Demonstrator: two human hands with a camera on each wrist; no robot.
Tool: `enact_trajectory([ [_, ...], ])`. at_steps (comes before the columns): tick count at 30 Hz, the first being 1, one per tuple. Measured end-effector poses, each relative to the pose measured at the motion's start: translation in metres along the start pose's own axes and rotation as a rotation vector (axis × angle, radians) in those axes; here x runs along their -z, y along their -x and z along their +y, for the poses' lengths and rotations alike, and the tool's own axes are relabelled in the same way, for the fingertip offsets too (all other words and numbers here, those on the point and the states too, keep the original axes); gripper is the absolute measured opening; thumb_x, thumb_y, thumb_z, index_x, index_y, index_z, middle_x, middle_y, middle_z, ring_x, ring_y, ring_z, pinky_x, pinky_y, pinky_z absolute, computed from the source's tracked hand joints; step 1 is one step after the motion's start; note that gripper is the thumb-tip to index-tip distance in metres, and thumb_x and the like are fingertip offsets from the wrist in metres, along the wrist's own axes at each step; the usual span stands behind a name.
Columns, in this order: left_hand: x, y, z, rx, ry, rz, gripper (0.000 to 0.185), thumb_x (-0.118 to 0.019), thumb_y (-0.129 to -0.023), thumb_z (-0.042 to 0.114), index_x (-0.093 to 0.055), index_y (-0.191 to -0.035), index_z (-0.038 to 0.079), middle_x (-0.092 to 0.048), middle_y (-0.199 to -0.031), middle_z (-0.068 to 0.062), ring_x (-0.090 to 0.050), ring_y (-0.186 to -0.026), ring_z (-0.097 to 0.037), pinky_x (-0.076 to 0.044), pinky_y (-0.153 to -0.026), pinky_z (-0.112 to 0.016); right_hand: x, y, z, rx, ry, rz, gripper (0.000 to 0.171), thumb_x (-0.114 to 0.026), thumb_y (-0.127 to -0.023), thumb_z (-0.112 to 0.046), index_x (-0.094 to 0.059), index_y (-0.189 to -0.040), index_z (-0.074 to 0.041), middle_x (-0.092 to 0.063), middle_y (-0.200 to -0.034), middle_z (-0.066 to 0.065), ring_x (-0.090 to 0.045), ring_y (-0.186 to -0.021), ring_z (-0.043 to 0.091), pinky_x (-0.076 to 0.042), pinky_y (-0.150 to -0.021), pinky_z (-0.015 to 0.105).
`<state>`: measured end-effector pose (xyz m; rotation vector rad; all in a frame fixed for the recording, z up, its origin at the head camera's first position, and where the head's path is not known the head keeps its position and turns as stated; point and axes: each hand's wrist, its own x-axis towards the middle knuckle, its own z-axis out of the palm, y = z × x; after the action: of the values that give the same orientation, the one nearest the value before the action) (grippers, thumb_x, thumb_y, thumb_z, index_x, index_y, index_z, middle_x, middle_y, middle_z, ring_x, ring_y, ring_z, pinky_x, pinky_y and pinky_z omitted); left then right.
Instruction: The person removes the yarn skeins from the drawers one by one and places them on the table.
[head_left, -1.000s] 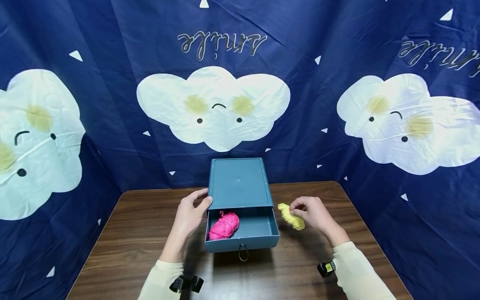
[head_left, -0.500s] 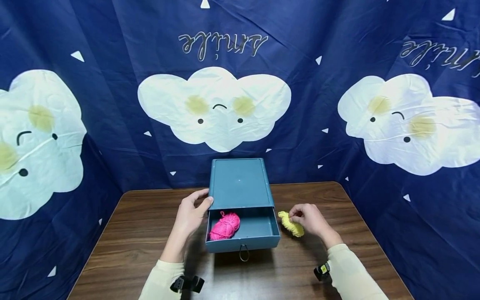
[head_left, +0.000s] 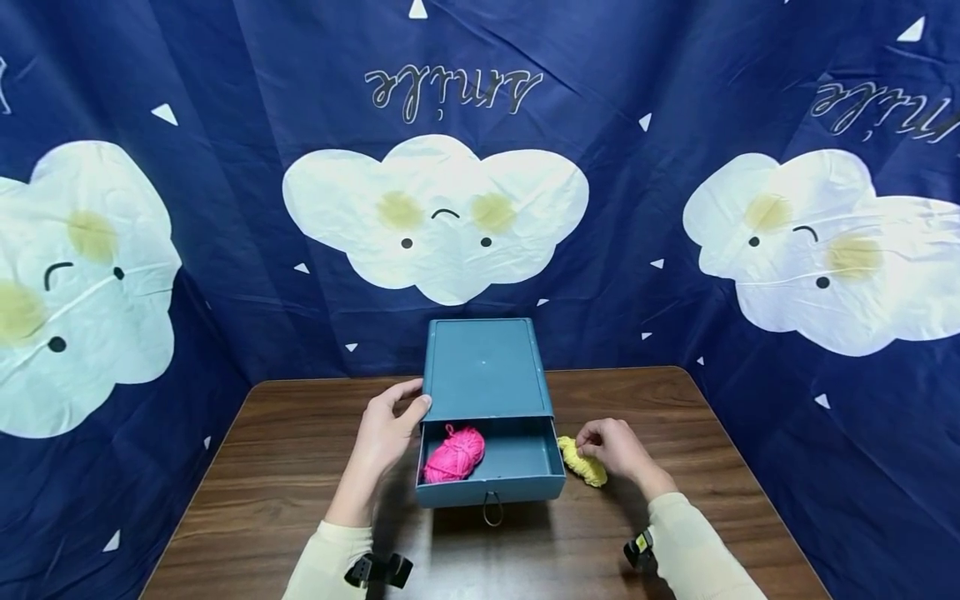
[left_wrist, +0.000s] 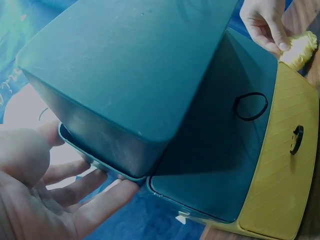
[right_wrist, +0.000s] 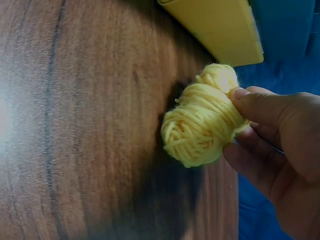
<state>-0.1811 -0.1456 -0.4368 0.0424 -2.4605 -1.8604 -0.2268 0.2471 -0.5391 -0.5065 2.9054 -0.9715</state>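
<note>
Pink yarn (head_left: 453,455) sat in the open drawer (head_left: 525,487); our right hand (head_left: 615,450) pinched yellow yarn (head_left: 584,461) at its 3 o'clock, not yet in, left hand (head_left: 386,433) flat, bracing box (head_left: 483,367).

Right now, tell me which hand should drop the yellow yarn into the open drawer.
The right hand, probably: it already pinches the yellow yarn beside the open drawer. The left hand is braced on the box.

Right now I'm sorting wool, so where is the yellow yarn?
In the head view, the yellow yarn sits right of the open drawer, pinched in the right hand just above the table.
</note>
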Motion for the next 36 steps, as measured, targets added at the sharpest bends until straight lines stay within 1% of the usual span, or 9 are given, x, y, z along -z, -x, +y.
enact_trajectory([
  [5, -0.001, 0.001, 0.000, -0.022, -0.007, 0.009, 0.040, -0.066, -0.101, 0.021, -0.063, -0.138, 0.007, -0.067, -0.127, -0.021, -0.070, -0.102, -0.024, -0.064, -0.068, -0.034, -0.005, 0.001, 0.003, -0.032, -0.017, -0.009, 0.013, -0.080, -0.087, -0.006, -0.074, -0.082, -0.017, -0.067, -0.077, -0.009, -0.059, -0.072, 0.008, -0.051, -0.061, 0.022],
  [7, -0.001, 0.001, 0.000, -0.018, -0.003, 0.005, 0.040, -0.066, -0.101, 0.021, -0.063, -0.138, 0.007, -0.067, -0.127, -0.021, -0.070, -0.101, -0.023, -0.064, -0.068, -0.034, -0.005, 0.001, 0.003, -0.034, -0.024, -0.011, 0.013, -0.080, -0.087, -0.006, -0.074, -0.082, -0.016, -0.067, -0.077, -0.008, -0.059, -0.072, 0.009, -0.051, -0.060, 0.022],
  [10, -0.001, 0.001, 0.000, -0.013, -0.006, 0.004, 0.040, -0.066, -0.101, 0.021, -0.063, -0.139, 0.008, -0.067, -0.128, -0.020, -0.069, -0.102, -0.024, -0.064, -0.067, -0.034, -0.006, 0.001, 0.003, -0.034, -0.034, -0.015, 0.012, -0.079, -0.087, -0.004, -0.074, -0.084, -0.015, -0.068, -0.078, -0.007, -0.060, -0.073, 0.009, -0.052, -0.061, 0.022],
  [14, 0.000, 0.000, 0.000, -0.006, 0.000, 0.001, 0.040, -0.066, -0.101, 0.021, -0.063, -0.139, 0.008, -0.066, -0.130, -0.019, -0.068, -0.105, -0.026, -0.065, -0.069, -0.038, -0.004, 0.000, 0.003, -0.034, -0.056, -0.024, 0.008, -0.078, -0.088, -0.003, -0.075, -0.090, -0.010, -0.069, -0.080, -0.006, -0.061, -0.075, 0.010, -0.053, -0.062, 0.022],
  [16, 0.000, -0.001, 0.000, -0.008, -0.003, 0.002, 0.040, -0.066, -0.101, 0.022, -0.063, -0.139, 0.008, -0.066, -0.130, -0.020, -0.068, -0.106, -0.027, -0.065, -0.070, -0.039, -0.003, 0.000, 0.003, -0.027, -0.060, -0.023, 0.008, -0.078, -0.088, -0.002, -0.075, -0.092, -0.008, -0.069, -0.080, -0.006, -0.061, -0.076, 0.010, -0.053, -0.063, 0.022],
  [20, 0.000, -0.001, -0.001, -0.016, -0.011, 0.005, 0.041, -0.066, -0.101, 0.022, -0.063, -0.139, 0.007, -0.066, -0.130, -0.021, -0.068, -0.107, -0.028, -0.065, -0.070, -0.037, 0.001, 0.002, 0.004, -0.001, -0.041, -0.009, 0.010, -0.080, -0.086, -0.004, -0.075, -0.094, -0.009, -0.069, -0.081, -0.007, -0.061, -0.076, 0.008, -0.054, -0.065, 0.022],
  [23, 0.001, -0.001, -0.001, -0.003, -0.008, 0.006, 0.041, -0.066, -0.101, 0.022, -0.063, -0.139, 0.007, -0.066, -0.129, -0.021, -0.068, -0.107, -0.029, -0.065, -0.070, -0.037, 0.005, 0.005, 0.003, 0.016, -0.023, 0.007, 0.011, -0.080, -0.086, -0.004, -0.076, -0.094, -0.010, -0.070, -0.082, -0.008, -0.062, -0.076, 0.007, -0.054, -0.067, 0.022],
  [30, 0.000, -0.001, -0.001, 0.001, -0.004, -0.005, 0.042, -0.066, -0.102, 0.024, -0.062, -0.140, 0.008, -0.065, -0.131, -0.021, -0.067, -0.110, -0.029, -0.065, -0.072, -0.036, 0.018, 0.010, -0.002, 0.065, -0.006, 0.044, 0.014, -0.079, -0.087, -0.004, -0.076, -0.100, -0.006, -0.073, -0.087, -0.003, -0.064, -0.078, 0.010, -0.055, -0.066, 0.024],
  [36, 0.002, -0.002, 0.001, 0.007, 0.003, -0.006, 0.043, -0.066, -0.102, 0.023, -0.061, -0.141, 0.007, -0.064, -0.132, -0.022, -0.068, -0.108, -0.028, -0.065, -0.070, -0.040, 0.031, 0.011, -0.013, 0.089, 0.001, 0.089, 0.017, -0.081, -0.086, -0.009, -0.076, -0.102, -0.013, -0.073, -0.093, 0.000, -0.063, -0.080, 0.009, -0.056, -0.068, 0.025],
])
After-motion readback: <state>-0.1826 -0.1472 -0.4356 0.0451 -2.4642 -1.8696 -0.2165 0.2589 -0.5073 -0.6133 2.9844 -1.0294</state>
